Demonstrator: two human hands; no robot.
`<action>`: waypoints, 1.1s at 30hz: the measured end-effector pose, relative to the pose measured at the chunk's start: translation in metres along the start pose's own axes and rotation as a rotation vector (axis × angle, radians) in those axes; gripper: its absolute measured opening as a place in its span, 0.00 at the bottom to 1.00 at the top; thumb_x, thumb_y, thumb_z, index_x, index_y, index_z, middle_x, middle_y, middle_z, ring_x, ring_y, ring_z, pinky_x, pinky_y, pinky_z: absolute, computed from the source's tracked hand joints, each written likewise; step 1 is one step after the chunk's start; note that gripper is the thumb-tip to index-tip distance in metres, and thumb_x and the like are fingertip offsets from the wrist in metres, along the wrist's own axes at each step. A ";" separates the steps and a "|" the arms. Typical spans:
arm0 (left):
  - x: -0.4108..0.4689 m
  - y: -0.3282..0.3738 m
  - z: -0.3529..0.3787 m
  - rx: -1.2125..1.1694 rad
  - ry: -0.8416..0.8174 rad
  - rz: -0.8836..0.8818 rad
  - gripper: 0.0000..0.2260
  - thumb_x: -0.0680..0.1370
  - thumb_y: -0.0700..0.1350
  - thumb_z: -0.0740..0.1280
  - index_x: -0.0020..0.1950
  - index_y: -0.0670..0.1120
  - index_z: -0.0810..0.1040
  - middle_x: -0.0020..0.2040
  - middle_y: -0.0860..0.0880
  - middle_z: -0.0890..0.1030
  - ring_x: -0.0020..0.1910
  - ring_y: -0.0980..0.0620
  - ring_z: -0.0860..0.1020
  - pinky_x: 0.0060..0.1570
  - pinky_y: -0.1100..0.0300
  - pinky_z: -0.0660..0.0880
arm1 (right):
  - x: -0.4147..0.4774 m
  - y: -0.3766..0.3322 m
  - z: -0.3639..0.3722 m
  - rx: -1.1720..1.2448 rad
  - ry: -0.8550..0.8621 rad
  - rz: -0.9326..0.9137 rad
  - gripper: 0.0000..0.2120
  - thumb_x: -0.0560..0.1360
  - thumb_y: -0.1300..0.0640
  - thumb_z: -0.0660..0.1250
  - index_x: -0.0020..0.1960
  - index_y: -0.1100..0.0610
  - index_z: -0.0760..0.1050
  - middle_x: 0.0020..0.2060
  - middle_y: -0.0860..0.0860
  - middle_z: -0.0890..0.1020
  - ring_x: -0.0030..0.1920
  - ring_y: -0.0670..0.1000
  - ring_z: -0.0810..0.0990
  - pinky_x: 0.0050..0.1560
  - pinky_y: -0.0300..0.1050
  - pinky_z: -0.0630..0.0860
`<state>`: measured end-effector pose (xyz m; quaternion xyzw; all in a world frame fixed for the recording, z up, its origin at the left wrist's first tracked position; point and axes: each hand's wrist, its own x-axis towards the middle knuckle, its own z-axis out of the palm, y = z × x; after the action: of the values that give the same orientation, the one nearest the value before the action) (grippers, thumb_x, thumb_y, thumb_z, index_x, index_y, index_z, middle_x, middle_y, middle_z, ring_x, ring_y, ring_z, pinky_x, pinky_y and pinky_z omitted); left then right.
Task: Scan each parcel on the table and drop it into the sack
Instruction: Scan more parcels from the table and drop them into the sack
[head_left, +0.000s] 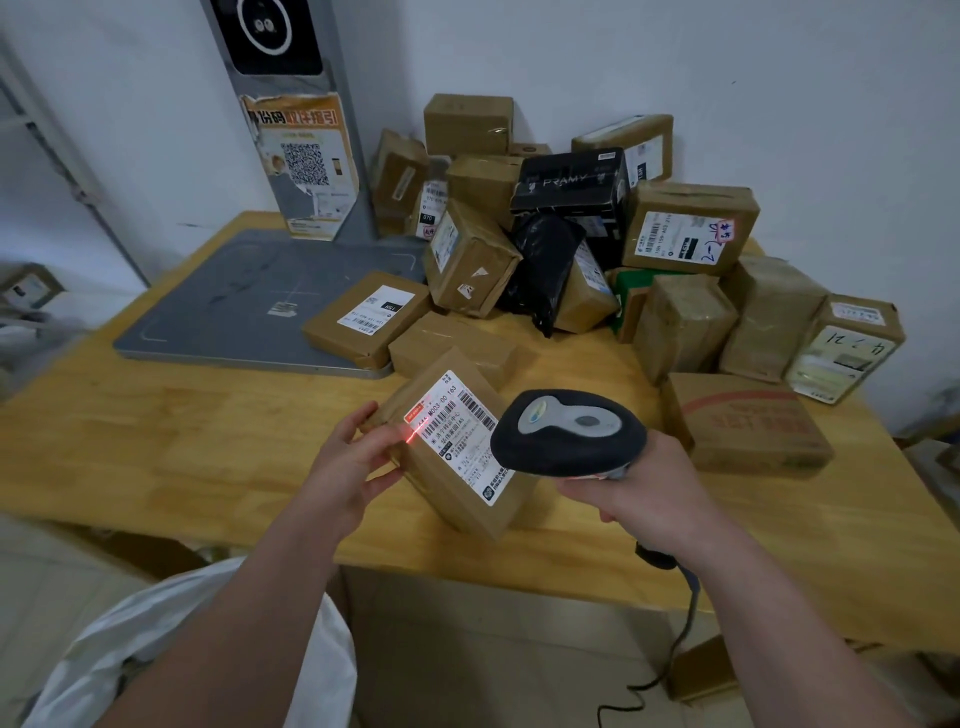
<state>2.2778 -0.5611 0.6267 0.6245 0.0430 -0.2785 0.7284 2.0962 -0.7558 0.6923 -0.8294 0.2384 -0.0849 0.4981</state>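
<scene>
My left hand (349, 462) grips the left side of a brown cardboard parcel (498, 512), tilted up above the front of the wooden table (197, 436). Its white label faces me, and a red scan line crosses the label's upper left part. My right hand (644, 488) holds a black and grey barcode scanner (569, 428) just right of the parcel, aimed at the label. The white sack (156, 639) lies open below the table's front edge, under my left forearm.
Several taped cardboard parcels, a black box (571, 182) and a black bag (548, 260) are heaped at the table's back right against the wall. A grey scale platform (228, 306) with an upright post lies at the back left. The scanner's cable (680, 639) hangs off the front edge.
</scene>
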 end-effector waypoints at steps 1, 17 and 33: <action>0.001 0.000 -0.005 -0.010 0.012 -0.002 0.27 0.72 0.39 0.73 0.68 0.52 0.70 0.57 0.47 0.78 0.56 0.45 0.78 0.56 0.47 0.77 | 0.001 0.000 0.001 -0.014 -0.003 0.000 0.05 0.68 0.60 0.76 0.43 0.59 0.82 0.34 0.54 0.83 0.29 0.43 0.75 0.33 0.46 0.75; -0.004 0.010 -0.075 -0.045 0.140 0.040 0.26 0.72 0.42 0.72 0.69 0.54 0.70 0.60 0.47 0.77 0.59 0.45 0.76 0.59 0.47 0.75 | 0.023 -0.035 0.045 0.036 -0.185 -0.013 0.09 0.71 0.60 0.75 0.41 0.49 0.76 0.20 0.39 0.76 0.24 0.37 0.74 0.24 0.29 0.68; -0.098 -0.021 -0.273 0.099 0.687 0.006 0.37 0.68 0.49 0.77 0.74 0.54 0.66 0.66 0.45 0.72 0.59 0.44 0.74 0.59 0.49 0.73 | 0.042 -0.066 0.224 0.000 -0.744 0.052 0.03 0.71 0.58 0.73 0.41 0.57 0.81 0.32 0.49 0.82 0.30 0.48 0.76 0.36 0.43 0.73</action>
<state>2.2637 -0.2732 0.5889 0.7164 0.2703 -0.0515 0.6412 2.2384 -0.5740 0.6358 -0.7972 0.0619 0.2351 0.5526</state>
